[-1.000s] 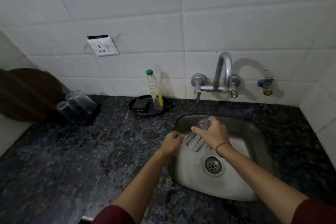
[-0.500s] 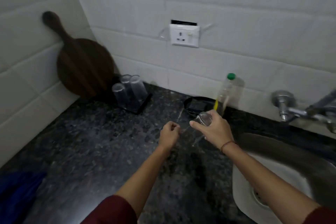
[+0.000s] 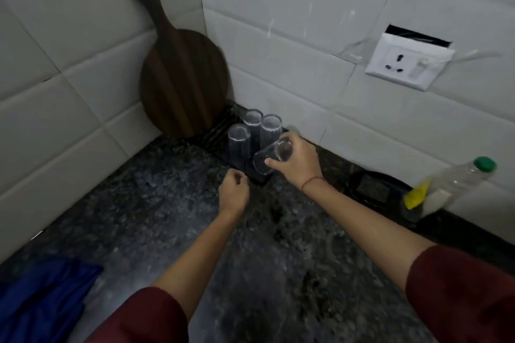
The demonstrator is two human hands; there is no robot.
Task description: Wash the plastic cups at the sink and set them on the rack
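The fingers (image 3: 271, 162) of the right hand (image 3: 295, 160) wrap around a clear ribbed plastic cup (image 3: 271, 157), gripping it near its base. The cup is tilted with its open mouth turned down and to the left, hanging just above the front right corner of the dark flat drying rack (image 3: 220, 133). The left hand (image 3: 233, 192) sits close by over the counter (image 3: 167, 203), its fingers curled into a loose fist that grips nothing.

Three more clear ribbed plastic cups (image 3: 252, 131) stand upside down on the rack, packed close together just behind the held one. A round dark wooden cutting board (image 3: 181, 78) with a long handle leans in the corner of the white tiled wall (image 3: 278, 22), right behind the rack. On the wall to the right is a white power socket (image 3: 408, 64). Further right on the speckled dark stone counter stand a clear plastic bottle (image 3: 446, 186) with a green cap and a black shallow dish (image 3: 370, 189).

A blue cloth (image 3: 41, 292) is cut off at the lower left edge. The dark red sleeves (image 3: 459, 295) run out of the frame. What lies in the dish is too dim to tell.
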